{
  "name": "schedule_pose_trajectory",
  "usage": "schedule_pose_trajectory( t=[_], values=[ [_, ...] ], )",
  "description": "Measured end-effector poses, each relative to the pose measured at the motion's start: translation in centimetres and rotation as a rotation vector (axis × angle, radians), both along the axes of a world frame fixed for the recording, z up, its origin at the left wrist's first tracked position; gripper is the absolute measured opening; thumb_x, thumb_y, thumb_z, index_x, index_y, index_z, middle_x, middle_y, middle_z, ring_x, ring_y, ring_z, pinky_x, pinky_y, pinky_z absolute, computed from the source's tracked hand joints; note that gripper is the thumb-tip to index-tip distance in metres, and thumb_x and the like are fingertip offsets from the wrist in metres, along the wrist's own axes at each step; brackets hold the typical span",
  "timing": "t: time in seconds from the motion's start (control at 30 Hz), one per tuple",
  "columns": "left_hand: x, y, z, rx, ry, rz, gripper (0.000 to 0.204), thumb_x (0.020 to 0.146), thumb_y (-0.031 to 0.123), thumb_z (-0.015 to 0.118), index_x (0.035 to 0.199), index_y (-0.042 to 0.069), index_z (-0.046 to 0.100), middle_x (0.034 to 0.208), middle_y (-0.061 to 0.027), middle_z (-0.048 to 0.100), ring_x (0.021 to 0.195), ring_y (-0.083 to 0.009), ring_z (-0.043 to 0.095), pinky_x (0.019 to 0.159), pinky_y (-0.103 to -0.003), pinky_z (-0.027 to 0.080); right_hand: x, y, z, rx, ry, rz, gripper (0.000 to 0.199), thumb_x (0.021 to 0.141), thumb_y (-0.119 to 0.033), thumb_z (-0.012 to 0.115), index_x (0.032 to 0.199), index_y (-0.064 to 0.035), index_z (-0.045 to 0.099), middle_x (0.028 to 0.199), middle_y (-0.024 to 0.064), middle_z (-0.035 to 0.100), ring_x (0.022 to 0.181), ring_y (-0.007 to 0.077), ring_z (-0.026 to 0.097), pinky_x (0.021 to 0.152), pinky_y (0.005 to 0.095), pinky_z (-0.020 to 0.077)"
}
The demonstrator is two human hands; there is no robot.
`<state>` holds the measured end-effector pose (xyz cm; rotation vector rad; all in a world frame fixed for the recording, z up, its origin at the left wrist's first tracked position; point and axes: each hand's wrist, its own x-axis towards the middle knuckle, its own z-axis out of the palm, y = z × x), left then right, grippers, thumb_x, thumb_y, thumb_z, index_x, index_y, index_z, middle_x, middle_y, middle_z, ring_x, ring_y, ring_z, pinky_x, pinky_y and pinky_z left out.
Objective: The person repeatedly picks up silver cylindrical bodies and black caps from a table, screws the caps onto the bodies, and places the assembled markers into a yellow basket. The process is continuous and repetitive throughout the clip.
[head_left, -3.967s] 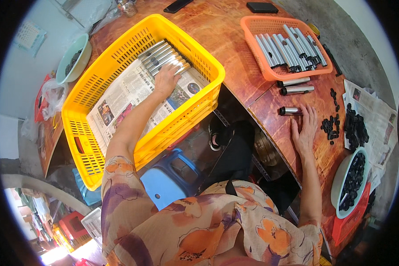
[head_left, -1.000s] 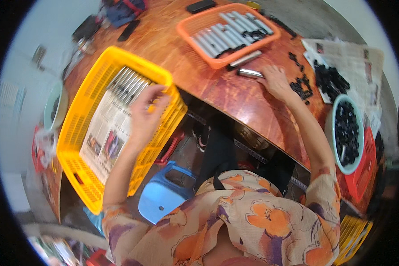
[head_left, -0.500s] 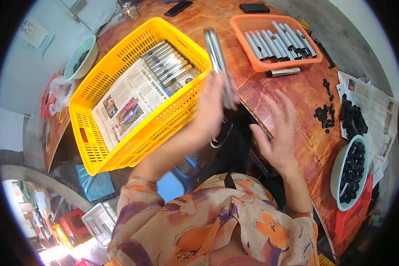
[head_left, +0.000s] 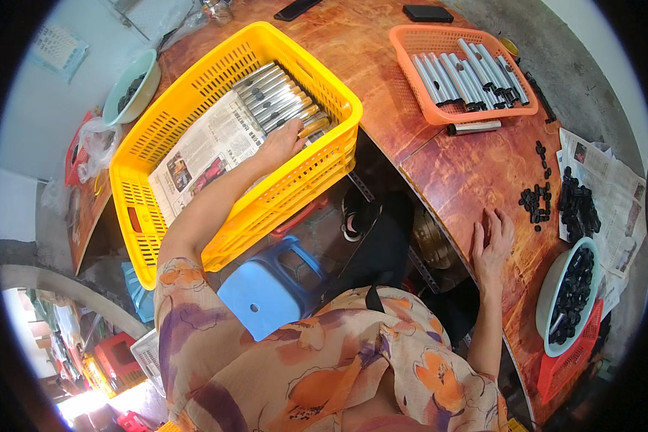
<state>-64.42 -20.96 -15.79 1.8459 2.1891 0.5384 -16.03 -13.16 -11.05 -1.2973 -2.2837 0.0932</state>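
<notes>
My left hand (head_left: pixel 282 146) reaches into the yellow crate (head_left: pixel 173 129), at the near right end of a row of shiny metal tubes (head_left: pixel 272 93). Its fingers are bent round the end tube (head_left: pixel 314 128), and their tips are partly hidden. The row lies side by side on a newspaper (head_left: pixel 209 147) that lines the crate. My right hand (head_left: pixel 494 241) rests on the table, fingers spread, holding nothing. Close to it lies a scatter of small black parts (head_left: pixel 534 204).
An orange basket (head_left: pixel 439 115) of metal tubes with black ends stands at the far right, one tube (head_left: pixel 475 127) before it. A pale green bowl (head_left: pixel 553 288) of black parts stands at right beside newspaper sheets (head_left: pixel 619 194). A blue stool (head_left: pixel 255 299) is below the crate.
My left hand has carried metal tubes from above the table's near edge into the crate, at the row's end. My right hand has moved right and come down onto the table.
</notes>
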Motion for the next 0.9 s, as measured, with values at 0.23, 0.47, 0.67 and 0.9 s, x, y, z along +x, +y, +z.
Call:
schedule_pose_trajectory(
  t=[0.23, 0.47, 0.67, 0.9],
  values=[
    [-0.8, 1.0, -2.3, 0.302, 0.358, -0.146, 0.020, 0.077, 0.016, 0.062, 0.088, 0.005, 0.049, 0.086, -0.0131, 0.049, 0.084, -0.0312, 0.053, 0.070, -0.041, 0.045, 0.0, 0.0, 0.1, 0.002, -0.015, -0.004, 0.031, 0.086, -0.017, 0.060, 0.115, -0.0059, 0.057, 0.120, 0.0178, 0.049, 0.114, 0.0340, 0.046, 0.097, 0.0422, 0.0343],
    [1.6, 1.3, -0.9, 0.097, 0.196, 0.182, 0.023, 0.076, 0.021, 0.062, 0.090, 0.006, 0.054, 0.091, -0.0127, 0.053, 0.085, -0.0318, 0.058, 0.067, -0.045, 0.048, -1.1, 0.3, 1.2, -0.028, 0.015, 0.040, 0.031, 0.084, -0.014, 0.061, 0.114, -0.0057, 0.058, 0.119, 0.0177, 0.051, 0.111, 0.0345, 0.048, 0.095, 0.0419, 0.0365],
    [0.5, 1.7, -1.4, 0.015, 0.327, 0.119, 0.019, 0.079, 0.021, 0.057, 0.090, 0.006, 0.052, 0.087, -0.0144, 0.055, 0.078, -0.0334, 0.061, 0.063, -0.047, 0.048, -3.9, 6.9, 1.0, 0.052, 0.114, 0.131, 0.032, 0.082, -0.013, 0.062, 0.112, -0.0036, 0.056, 0.117, 0.0192, 0.052, 0.109, 0.0363, 0.049, 0.093, 0.0404, 0.0406],
    [-0.4, 1.4, -1.7, 0.038, 0.461, 0.027, 0.022, 0.079, 0.020, 0.062, 0.090, 0.006, 0.049, 0.088, -0.0120, 0.053, 0.074, -0.0306, 0.061, 0.057, -0.043, 0.049, -6.5, 14.9, 0.8, 0.139, -0.024, 0.263, 0.041, 0.079, -0.005, 0.062, 0.118, -0.0057, 0.052, 0.120, 0.0144, 0.051, 0.112, 0.0333, 0.048, 0.093, 0.0404, 0.0406]
  ],
)
